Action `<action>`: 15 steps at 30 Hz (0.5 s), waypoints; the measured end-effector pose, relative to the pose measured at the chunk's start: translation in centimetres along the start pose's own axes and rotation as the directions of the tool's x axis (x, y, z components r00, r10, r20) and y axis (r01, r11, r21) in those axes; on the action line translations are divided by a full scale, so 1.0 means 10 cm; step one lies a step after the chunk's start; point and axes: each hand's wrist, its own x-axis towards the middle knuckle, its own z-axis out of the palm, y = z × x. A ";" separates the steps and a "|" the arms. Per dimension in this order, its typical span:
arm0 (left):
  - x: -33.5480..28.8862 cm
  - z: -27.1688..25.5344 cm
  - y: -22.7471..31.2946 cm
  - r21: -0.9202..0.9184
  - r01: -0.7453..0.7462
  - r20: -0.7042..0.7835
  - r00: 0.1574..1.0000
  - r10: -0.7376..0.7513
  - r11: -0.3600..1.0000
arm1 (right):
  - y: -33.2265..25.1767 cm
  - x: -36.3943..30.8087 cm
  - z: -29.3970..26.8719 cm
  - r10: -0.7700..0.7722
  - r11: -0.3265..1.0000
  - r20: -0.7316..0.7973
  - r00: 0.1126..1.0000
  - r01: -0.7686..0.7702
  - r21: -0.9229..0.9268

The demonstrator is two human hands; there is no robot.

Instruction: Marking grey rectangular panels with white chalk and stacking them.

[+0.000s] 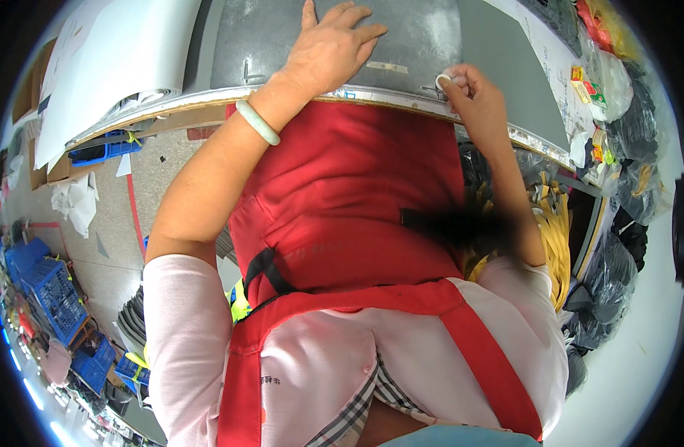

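A white tabletop point(554, 67) with a worn wooden front edge carries a large white rolled sheet point(126, 52) at left and a smooth grey-green sheet point(513, 74). A scuffed dark-grey rectangular panel point(416, 37) lies between them. The left hand point(331, 48) spreads palm down over the panel, its grip apart. The right hand point(474, 97), near the panel's front right corner, has its grip clamped on a small white rounded piece point(443, 80).

One head-worn fisheye view looks steeply down from close above, the red apron point(342, 201) mid-frame
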 end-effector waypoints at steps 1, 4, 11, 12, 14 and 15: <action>0.01 0.00 0.00 0.005 -0.004 -0.002 1.000 0.004 1.000 | 0.01 0.01 0.03 0.058 0.995 -0.048 0.997 -0.054 0.081; 0.03 0.01 0.01 0.004 -0.011 -0.006 1.000 0.011 1.000 | 0.06 0.01 0.10 -0.107 0.993 -0.152 0.982 0.098 -0.068; 0.08 -0.20 0.08 -0.013 0.010 0.045 0.999 -0.009 1.000 | -0.04 0.17 -0.24 0.023 1.000 0.191 0.981 -0.022 -0.011; 0.06 -0.15 0.04 -0.010 0.011 0.035 0.999 -0.010 1.000 | -0.02 0.28 -0.25 -0.004 0.997 0.082 0.997 -0.002 0.077; -0.04 0.09 -0.10 0.042 -0.037 -0.116 0.992 0.042 0.998 | -0.01 0.55 -0.22 -0.038 0.986 -0.030 0.999 0.042 0.162; -0.04 0.12 -0.09 0.000 -0.025 -0.096 0.995 0.025 1.000 | 0.04 0.70 -0.21 -0.057 0.985 -0.089 0.994 0.071 0.157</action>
